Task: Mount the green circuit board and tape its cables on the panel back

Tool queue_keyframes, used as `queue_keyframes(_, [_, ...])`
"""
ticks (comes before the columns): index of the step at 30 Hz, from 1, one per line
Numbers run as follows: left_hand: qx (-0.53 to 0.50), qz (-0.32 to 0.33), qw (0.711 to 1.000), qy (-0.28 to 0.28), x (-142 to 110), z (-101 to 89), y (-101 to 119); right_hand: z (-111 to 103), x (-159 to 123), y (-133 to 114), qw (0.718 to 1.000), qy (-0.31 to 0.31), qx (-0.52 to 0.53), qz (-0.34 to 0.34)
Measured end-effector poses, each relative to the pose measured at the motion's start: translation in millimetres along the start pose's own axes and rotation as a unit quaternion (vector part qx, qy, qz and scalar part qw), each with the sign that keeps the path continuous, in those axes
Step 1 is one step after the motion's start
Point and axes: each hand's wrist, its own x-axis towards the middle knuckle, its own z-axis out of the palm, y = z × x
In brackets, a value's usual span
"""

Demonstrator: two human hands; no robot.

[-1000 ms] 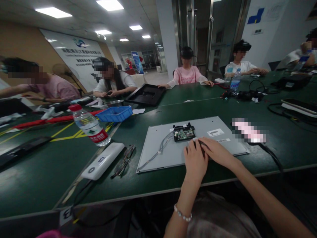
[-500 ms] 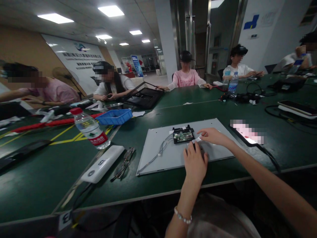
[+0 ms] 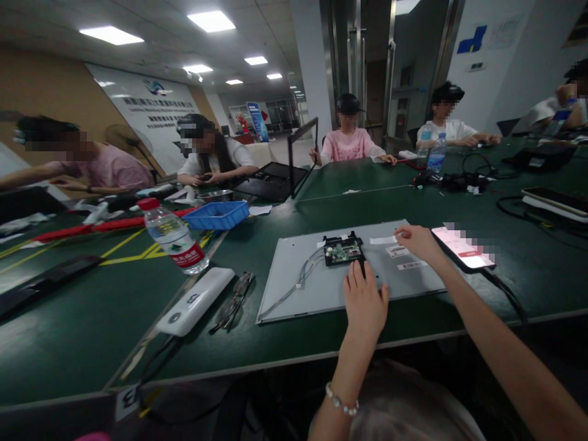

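A flat grey display panel (image 3: 294,269) lies on the table before me. On it sits a black housing with a green circuit board (image 3: 342,252), and thin grey cables (image 3: 301,278) run from it to the lower left. My left hand (image 3: 365,297) rests with fingers stretched out at the lower right edge of the housing, seemingly touching it. With closed fingertips, my right hand (image 3: 420,244) pinches the end of a white strip of tape (image 3: 382,241) that extends right of the board. Labels (image 3: 412,265) show on the panel below that hand.
To the left are a white power bank (image 3: 197,301), eyeglasses (image 3: 233,301), a tilted water bottle (image 3: 174,239) and a blue tray (image 3: 218,217). A lit phone (image 3: 463,248) lies right of the panel. Across the table, a person (image 3: 349,138) holds up a black frame (image 3: 291,159).
My right hand has moved right, away from the board, drawing the white strip out straight. The left hand stays by the housing. Across the table, the black frame has been tipped upright.
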Motion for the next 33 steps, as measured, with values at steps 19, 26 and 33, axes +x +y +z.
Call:
queue_keyframes(19, [-0.004,-0.001,1.0,-0.013,0.1,-1.6,1.1,29.8,38.0,-66.0,0.949,-0.098,-0.034,-0.296])
queue_keyframes(26, [-0.001,-0.003,1.0,-0.012,-1.3,-2.2,0.2,81.1,80.1,-73.3,0.943,-0.171,-0.055,-0.279])
queue_keyframes(33, [-0.007,-0.005,1.0,-0.024,-2.9,-4.2,0.9,97.7,79.1,-74.7,0.961,-0.14,-0.059,-0.232])
